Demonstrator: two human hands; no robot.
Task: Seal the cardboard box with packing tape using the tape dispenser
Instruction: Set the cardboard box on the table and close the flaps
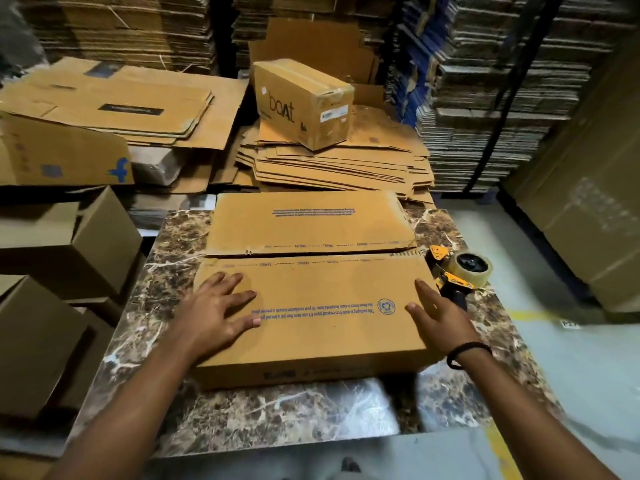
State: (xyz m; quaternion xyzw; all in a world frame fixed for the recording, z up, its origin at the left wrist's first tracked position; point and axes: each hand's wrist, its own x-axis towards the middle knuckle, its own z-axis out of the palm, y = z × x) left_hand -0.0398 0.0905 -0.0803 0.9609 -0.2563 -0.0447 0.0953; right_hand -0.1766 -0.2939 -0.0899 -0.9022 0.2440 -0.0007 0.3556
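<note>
1. Cardboard box [311, 292], frame centre on the marbled bench [277, 417]; flaps meet at an untaped seam [311, 255]
2. Left hand [214, 313] and right hand [440, 320], open and flat, grip nothing; press evenly to close the gap
3. Tape dispenser [460, 271], right of box, untouched

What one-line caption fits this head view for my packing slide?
Both hands, left hand and right hand, press the cardboard box flaps shut; tape dispenser waits alongside on the marble table.
</note>
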